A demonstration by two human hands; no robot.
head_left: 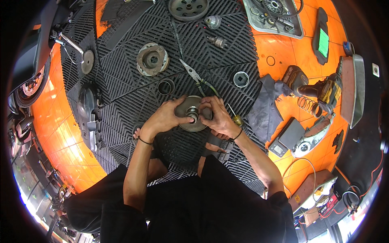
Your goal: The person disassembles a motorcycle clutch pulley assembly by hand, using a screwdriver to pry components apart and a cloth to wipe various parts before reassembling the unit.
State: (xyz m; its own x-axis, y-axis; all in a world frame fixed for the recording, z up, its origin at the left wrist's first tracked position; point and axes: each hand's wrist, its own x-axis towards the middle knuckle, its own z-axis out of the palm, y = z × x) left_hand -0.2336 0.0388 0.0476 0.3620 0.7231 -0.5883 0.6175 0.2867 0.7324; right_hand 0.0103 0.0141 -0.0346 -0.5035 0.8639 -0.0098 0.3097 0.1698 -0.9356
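Note:
A round grey metal pulley disc (193,126) with a raised shiny hub sits low over the black mat in front of me. My left hand (167,115) grips its left side, fingers at the rim and thumb pressed on the hub. On the other side, my right hand (220,116) has its fingers curled in against the disc beside the hub; its fingertips are partly hidden. Beyond the disc lie long-nosed pliers (192,72), their handles reaching toward my right hand. A short metal ring (165,86) lies past my left hand. By my right wrist is a yellow-handled screwdriver (237,120).
On the mat are a clutch assembly (160,56), a clutch bell (182,14), a large hex-holed ring (241,79) and a black cover (87,107). To the right are a grey cloth (263,107), cordless driver (329,91), spring (306,103), scale (291,133) and parts tray (259,26).

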